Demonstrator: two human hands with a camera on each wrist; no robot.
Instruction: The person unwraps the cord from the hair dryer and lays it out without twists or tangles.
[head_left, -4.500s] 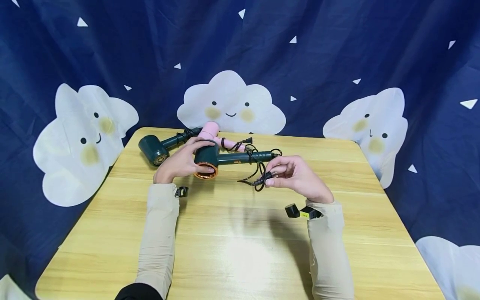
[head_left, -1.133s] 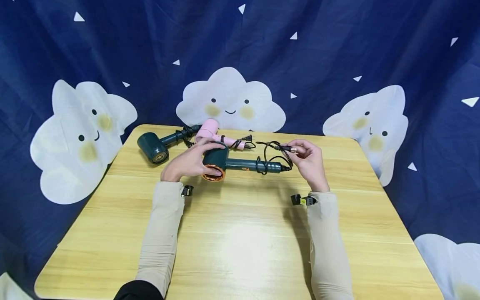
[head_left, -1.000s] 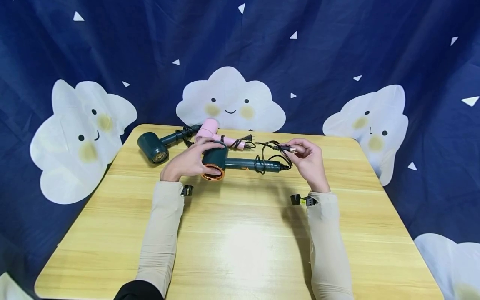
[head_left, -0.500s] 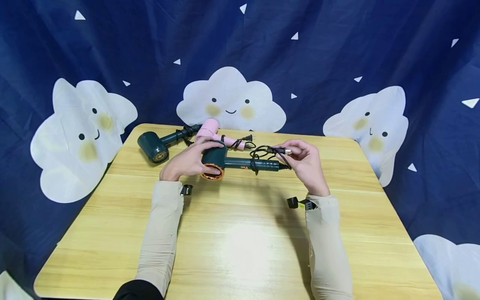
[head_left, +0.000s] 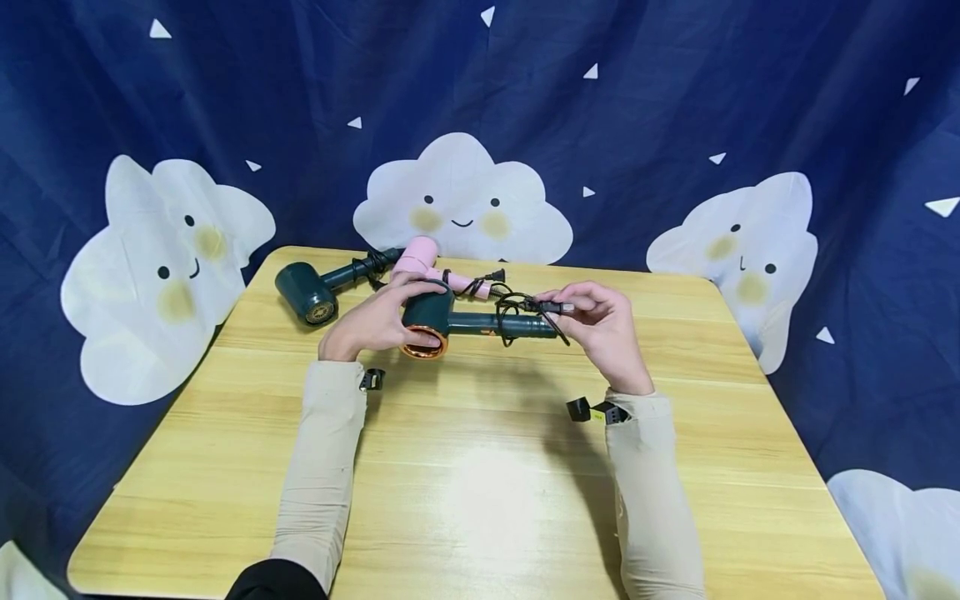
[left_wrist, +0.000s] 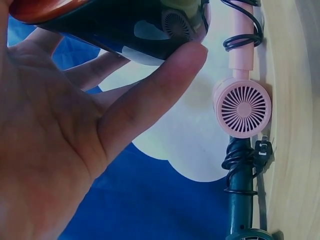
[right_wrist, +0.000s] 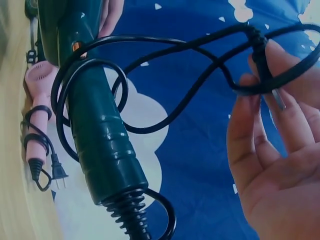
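My left hand (head_left: pixel 371 321) grips the head of a dark green hair dryer (head_left: pixel 472 323) with a copper rim, holding it above the table. Its handle points right. In the left wrist view, thumb and fingers lie around the glossy barrel. My right hand (head_left: pixel 600 333) pinches the cord's plug (right_wrist: pixel 262 62) just beyond the handle end, prongs towards the palm. Loops of the black cord (right_wrist: pixel 145 38) pass around the handle, and part hangs slack between handle and plug.
A pink hair dryer (head_left: pixel 416 254) with its cord wound on lies behind the held one. A second dark green hair dryer (head_left: pixel 303 292) lies at the back left of the wooden table (head_left: pixel 450 433). A blue cloud-print curtain (head_left: pixel 630 125) stands behind.
My right hand, earlier in front of the handle and then beyond its end, has moved left towards the handle with the plug. The cord loops shifted left along it. My left hand keeps its hold.
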